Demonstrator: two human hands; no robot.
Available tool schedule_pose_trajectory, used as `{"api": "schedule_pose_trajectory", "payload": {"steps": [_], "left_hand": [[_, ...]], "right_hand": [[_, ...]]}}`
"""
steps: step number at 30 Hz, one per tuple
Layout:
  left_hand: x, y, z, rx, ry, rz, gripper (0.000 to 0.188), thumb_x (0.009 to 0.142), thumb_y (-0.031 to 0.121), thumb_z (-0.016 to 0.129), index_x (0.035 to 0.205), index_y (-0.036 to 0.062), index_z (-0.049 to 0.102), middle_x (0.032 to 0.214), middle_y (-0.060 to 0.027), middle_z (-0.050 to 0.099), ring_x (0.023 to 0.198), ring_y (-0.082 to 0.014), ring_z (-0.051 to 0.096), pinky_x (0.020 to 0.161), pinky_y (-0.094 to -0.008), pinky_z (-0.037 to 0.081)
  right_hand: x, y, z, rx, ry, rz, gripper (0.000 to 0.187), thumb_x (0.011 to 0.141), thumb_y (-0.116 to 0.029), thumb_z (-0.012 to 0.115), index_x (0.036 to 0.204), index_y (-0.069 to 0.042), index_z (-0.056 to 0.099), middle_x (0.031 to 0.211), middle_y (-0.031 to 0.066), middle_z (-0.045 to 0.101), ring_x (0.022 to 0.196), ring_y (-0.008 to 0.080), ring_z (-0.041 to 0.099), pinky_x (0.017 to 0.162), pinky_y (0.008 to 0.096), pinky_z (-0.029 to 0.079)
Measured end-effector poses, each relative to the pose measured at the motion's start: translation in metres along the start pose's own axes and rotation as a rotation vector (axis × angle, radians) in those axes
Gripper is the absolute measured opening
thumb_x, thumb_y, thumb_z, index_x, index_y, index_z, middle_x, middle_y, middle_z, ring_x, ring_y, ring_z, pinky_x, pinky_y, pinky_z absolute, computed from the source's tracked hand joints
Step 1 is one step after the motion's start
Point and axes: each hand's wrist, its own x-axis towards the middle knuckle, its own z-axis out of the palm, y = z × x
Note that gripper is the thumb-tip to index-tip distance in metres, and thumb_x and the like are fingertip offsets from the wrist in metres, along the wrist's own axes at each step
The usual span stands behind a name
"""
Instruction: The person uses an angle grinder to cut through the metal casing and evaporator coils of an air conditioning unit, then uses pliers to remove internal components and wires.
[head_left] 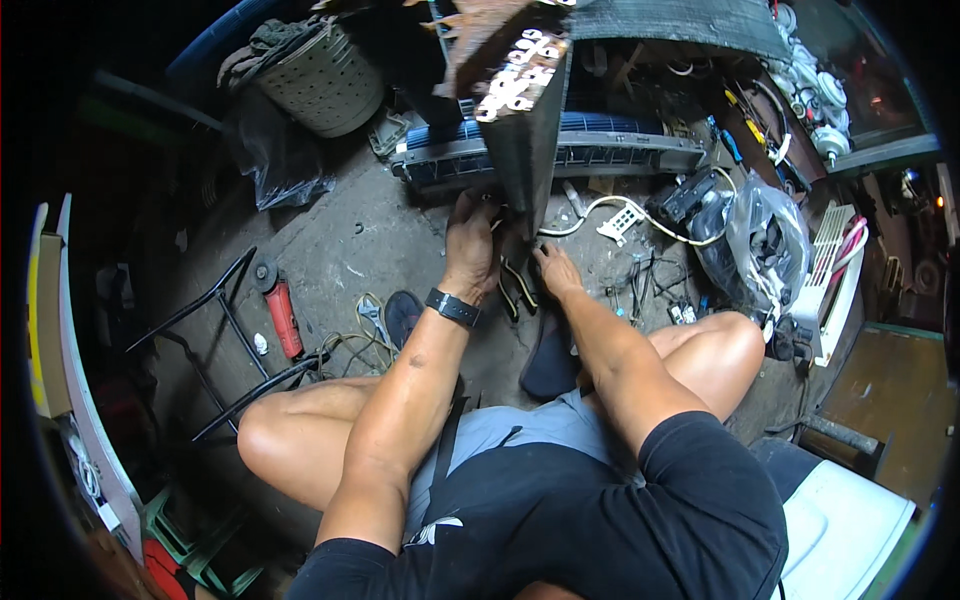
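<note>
A tall dark panel (522,160) stands upright in front of me, its pale top end pierced with several holes. At its lower left, my left hand (472,243), with a black watch on the wrist, is closed; its fingertips are in shadow and what they grip is hidden. My right hand (558,268) is at the panel's lower right edge, fingers curled in toward it; what they hold does not show clearly. Between the hands, low down, a pair of dark handles with yellow edging (517,290), like those of pliers, points toward me.
Behind the panel lies a long housing with a blue roller fan (620,150). A red angle grinder (282,318) and a black metal frame (222,300) lie left. A perforated basket (325,85) stands back left. Right are a clear plastic bag (765,235), a white cable (640,205) and loose wires (650,280).
</note>
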Motion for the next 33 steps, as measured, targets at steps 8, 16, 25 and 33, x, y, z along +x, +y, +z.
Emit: {"api": "schedule_pose_trajectory", "payload": {"steps": [8,16,25,33], "left_hand": [[-0.004,0.000,-0.026,0.097,0.016,0.073,0.029,0.104,0.011,0.063,0.132,0.0097,0.069,0.126,-0.0076,0.075,0.120,-0.0243,0.070,0.110,-0.0493,0.056],[0.004,-0.006,-0.026,-0.142,-0.028,0.022,0.025,0.101,0.007,0.064,0.125,0.0069,0.070,0.123,-0.0091,0.073,0.120,-0.0275,0.069,0.115,-0.0529,0.055],[-0.009,0.004,-0.001,0.114,0.001,0.076,0.029,0.105,0.015,0.070,0.133,0.0066,0.069,0.124,-0.0080,0.074,0.119,-0.0251,0.071,0.111,-0.0484,0.058],[0.009,-0.014,-0.049,0.120,0.152,-0.034,0.027,0.107,0.014,0.062,0.132,0.0058,0.069,0.123,-0.0117,0.073,0.113,-0.0281,0.069,0.104,-0.0452,0.058]], "right_hand": [[-0.009,-0.030,-0.029,0.002,-0.257,-0.100,0.049,0.103,-0.011,0.059,0.151,-0.013,0.065,0.158,0.0242,0.057,0.129,0.0469,0.068,0.109,0.0538,0.057],[-0.010,-0.025,0.029,0.008,-0.245,-0.059,0.039,0.114,-0.030,0.050,0.144,-0.020,0.072,0.158,0.0224,0.057,0.135,0.0441,0.066,0.114,0.0528,0.054],[-0.010,0.003,-0.017,-0.036,0.099,0.027,0.030,0.106,-0.014,0.053,0.124,-0.007,0.076,0.137,0.0269,0.067,0.104,0.0469,0.078,0.090,0.0541,0.065],[-0.050,-0.011,-0.135,0.370,0.286,0.269,0.030,0.092,-0.018,0.080,0.118,-0.004,0.073,0.125,0.0250,0.074,0.107,0.0417,0.078,0.092,0.0521,0.062]]}}
